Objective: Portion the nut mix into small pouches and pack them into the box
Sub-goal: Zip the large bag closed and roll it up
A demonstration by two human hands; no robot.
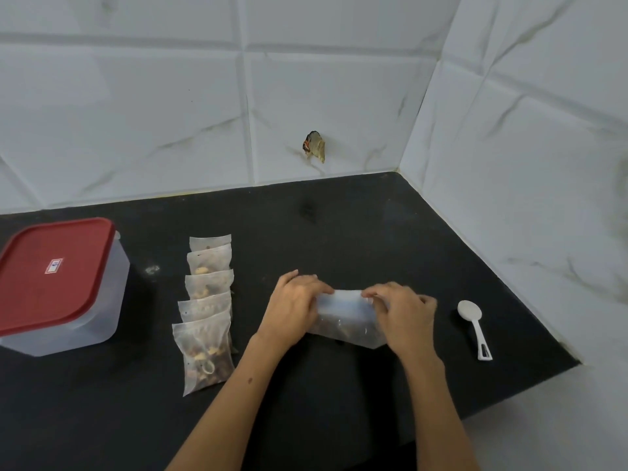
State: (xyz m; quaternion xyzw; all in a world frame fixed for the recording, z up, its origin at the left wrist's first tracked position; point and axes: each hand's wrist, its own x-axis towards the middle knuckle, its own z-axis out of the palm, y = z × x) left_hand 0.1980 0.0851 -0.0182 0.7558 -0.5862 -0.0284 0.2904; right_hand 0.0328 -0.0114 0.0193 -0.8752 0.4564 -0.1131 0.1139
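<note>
A: We have both hands, left hand point(295, 302) and right hand point(402, 311), pinched closed on the pouch point(345, 317) top, mid-counter point(339, 226).

B: We should press along the seal end to end, keeping nuts clear, before the box point(57, 287).

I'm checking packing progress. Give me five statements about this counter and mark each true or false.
1. The box has its red lid on. True.
2. The spoon lies left of the pouches. False: it lies at the right, beyond the right hand.
3. Both hands grip one bag. True: the left hand and the right hold its top edge.
4. Five filled pouches lie in an overlapping row beside the box. True.
5. The pouches are already packed in the box. False: they lie on the counter.
</note>
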